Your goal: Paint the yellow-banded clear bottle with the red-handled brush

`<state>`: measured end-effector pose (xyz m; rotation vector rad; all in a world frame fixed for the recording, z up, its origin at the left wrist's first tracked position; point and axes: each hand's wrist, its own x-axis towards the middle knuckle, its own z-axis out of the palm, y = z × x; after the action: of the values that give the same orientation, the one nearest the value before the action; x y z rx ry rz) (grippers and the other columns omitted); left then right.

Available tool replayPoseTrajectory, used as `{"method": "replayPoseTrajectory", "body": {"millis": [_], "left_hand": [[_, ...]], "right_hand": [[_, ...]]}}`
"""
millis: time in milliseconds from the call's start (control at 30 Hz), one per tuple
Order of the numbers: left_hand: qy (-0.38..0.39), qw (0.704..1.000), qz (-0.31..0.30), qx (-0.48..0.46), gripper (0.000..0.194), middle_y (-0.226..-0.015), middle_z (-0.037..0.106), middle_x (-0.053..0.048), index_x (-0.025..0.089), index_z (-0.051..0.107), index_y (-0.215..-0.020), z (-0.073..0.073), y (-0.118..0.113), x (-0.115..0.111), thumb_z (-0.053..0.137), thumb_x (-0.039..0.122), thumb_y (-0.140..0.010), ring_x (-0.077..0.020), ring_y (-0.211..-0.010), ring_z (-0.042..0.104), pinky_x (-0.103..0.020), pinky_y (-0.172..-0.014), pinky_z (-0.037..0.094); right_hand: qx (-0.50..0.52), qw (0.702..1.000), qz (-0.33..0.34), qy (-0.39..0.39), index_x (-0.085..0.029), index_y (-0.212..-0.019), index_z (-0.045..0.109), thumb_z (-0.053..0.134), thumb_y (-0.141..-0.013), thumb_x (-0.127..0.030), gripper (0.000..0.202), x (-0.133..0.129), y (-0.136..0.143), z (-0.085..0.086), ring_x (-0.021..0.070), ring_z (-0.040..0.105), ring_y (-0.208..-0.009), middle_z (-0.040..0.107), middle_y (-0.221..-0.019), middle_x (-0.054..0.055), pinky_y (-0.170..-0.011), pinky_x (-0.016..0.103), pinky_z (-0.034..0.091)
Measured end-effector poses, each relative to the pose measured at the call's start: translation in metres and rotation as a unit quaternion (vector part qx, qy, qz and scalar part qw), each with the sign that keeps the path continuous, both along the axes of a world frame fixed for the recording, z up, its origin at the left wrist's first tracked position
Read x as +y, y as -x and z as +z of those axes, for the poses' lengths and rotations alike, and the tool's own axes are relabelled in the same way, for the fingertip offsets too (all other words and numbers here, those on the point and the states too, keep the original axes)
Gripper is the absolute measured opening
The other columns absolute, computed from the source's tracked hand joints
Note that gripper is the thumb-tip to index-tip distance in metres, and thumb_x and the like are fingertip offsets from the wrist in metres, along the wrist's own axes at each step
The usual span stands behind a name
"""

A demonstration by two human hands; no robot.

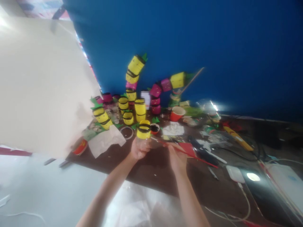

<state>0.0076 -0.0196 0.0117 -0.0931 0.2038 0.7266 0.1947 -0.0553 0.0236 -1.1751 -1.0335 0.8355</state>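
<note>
Yellow paper with black bands wrapped the small cup that the left hand held up from below, its grip clenched round a clear base so the decorated side faced the person. At three o'clock from it, the right hand pinched a thin red stick, whose near end pointed toward the cup, probably to work on its surface; the stick ran off toward four o'clock. Both hands hovered over the dark bench, which kept the cup clear of the clutter. At twelve o'clock stood more yellow and pink cups, some stacked in leaning towers against the blue wall, likely set aside as finished. A red cup sat at one o'clock, a crumpled white sheet at nine o'clock
</note>
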Motion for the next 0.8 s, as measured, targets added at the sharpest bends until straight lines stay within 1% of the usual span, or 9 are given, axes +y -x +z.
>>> {"method": "replayPoseTrajectory", "body": {"millis": [167, 267, 333, 400, 467, 533, 600, 667, 800], "left_hand": [[0.017, 1.0, 0.022, 0.014, 0.035, -0.064, 0.042, 0.0, 0.013, 0.049, -0.105, 0.003, 0.0, -0.001, 0.045, 0.04, -0.082, -0.0067, -0.044, 0.035, -0.011, -0.027, 0.023], [0.008, 1.0, 0.017, 0.013, 0.042, -0.062, 0.039, 0.001, 0.012, 0.049, -0.108, -0.001, 0.002, 0.001, 0.045, 0.043, -0.081, -0.0052, -0.042, 0.031, -0.011, -0.026, 0.021], [-0.002, 1.0, 0.014, 0.008, 0.046, -0.062, 0.039, 0.001, 0.01, 0.051, -0.106, -0.003, 0.004, 0.002, 0.045, 0.047, -0.08, -0.0042, -0.041, 0.03, -0.011, -0.026, 0.021], [-0.006, 1.0, 0.014, 0.003, 0.051, -0.064, 0.042, -0.001, 0.01, 0.052, -0.106, -0.003, 0.004, 0.002, 0.046, 0.053, -0.079, -0.0045, -0.042, 0.033, -0.01, -0.027, 0.021], [-0.005, 1.0, 0.023, 0.002, 0.059, -0.07, 0.047, -0.004, 0.01, 0.05, -0.11, -0.004, 0.003, 0.002, 0.046, 0.059, -0.077, -0.0057, -0.046, 0.038, -0.011, -0.028, 0.024], [0.001, 0.999, 0.044, 0.006, 0.067, -0.079, 0.052, -0.009, 0.009, 0.047, -0.116, -0.005, 0.002, 0.002, 0.045, 0.063, -0.077, -0.0069, -0.05, 0.043, -0.012, -0.031, 0.03], [0.002, 0.997, 0.07, 0.013, 0.065, -0.086, 0.054, -0.012, 0.01, 0.045, -0.12, -0.006, 0.002, 0.002, 0.044, 0.061, -0.08, -0.0078, -0.054, 0.048, -0.013, -0.034, 0.034], [-0.002, 0.997, 0.081, 0.013, 0.059, -0.091, 0.054, -0.013, 0.011, 0.045, -0.12, -0.007, 0.002, 0.003, 0.043, 0.057, -0.083, -0.008, -0.057, 0.051, -0.012, -0.037, 0.037], [-0.002, 0.998, 0.068, 0.009, 0.052, -0.09, 0.055, -0.013, 0.01, 0.047, -0.118, -0.004, 0.002, 0.005, 0.043, 0.051, -0.086, -0.0079, -0.059, 0.055, -0.011, -0.038, 0.039]], "right_hand": [[-0.006, 1.0, -0.011, -0.001, -0.02, -0.08, 0.072, 0.068, -0.074, -0.037, 0.019, 0.001, -0.002, 0.001, 0.0212, 0.067, -0.074, 0.073, -0.076, 0.006, -0.073, 0.036, 0.053], [0.012, 1.0, -0.024, -0.016, -0.02, -0.079, 0.072, 0.069, -0.073, -0.037, 0.018, 0.002, -0.006, -0.001, 0.0202, 0.067, -0.073, 0.072, -0.075, 0.005, -0.073, 0.036, 0.052], [0.059, 0.997, -0.04, -0.035, -0.021, -0.079, 0.071, 0.07, -0.073, -0.037, 0.017, 0.003, -0.01, -0.003, 0.0182, 0.066, -0.071, 0.071, -0.073, 0.003, -0.072, 0.035, 0.051], [0.124, 0.99, -0.049, -0.055, -0.021, -0.08, 0.071, 0.071, -0.071, -0.035, 0.016, 0.004, -0.013, -0.003, 0.0158, 0.065, -0.067, 0.071, -0.07, 0.001, -0.07, 0.032, 0.051], [0.178, 0.981, -0.037, -0.066, -0.022, -0.078, 0.071, 0.073, -0.069, -0.033, 0.014, 0.003, -0.016, -0.001, 0.0142, 0.065, -0.066, 0.07, -0.07, 0.0, -0.068, 0.03, 0.05], [0.209, 0.976, -0.01, -0.064, -0.023, -0.076, 0.071, 0.075, -0.067, -0.031, 0.013, 0.002, -0.018, 0.002, 0.0134, 0.065, -0.067, 0.071, -0.07, 0.0, -0.067, 0.028, 0.05], [0.226, 0.973, 0.013, -0.051, -0.023, -0.076, 0.072, 0.078, -0.065, -0.03, 0.014, 0.0, -0.018, 0.003, 0.0132, 0.066, -0.066, 0.071, -0.069, 0.0, -0.066, 0.028, 0.051], [0.237, 0.971, 0.022, -0.03, -0.022, -0.076, 0.072, 0.079, -0.062, -0.03, 0.017, -0.001, -0.017, 0.004, 0.0137, 0.066, -0.064, 0.07, -0.066, 0.0, -0.064, 0.029, 0.052], [0.251, 0.968, 0.003, 0.016, -0.021, -0.072, 0.073, 0.081, -0.059, -0.033, 0.019, -0.003, -0.008, 0.005, 0.0153, 0.064, -0.056, 0.071, -0.064, 0.002, -0.058, 0.032, 0.053]]}}
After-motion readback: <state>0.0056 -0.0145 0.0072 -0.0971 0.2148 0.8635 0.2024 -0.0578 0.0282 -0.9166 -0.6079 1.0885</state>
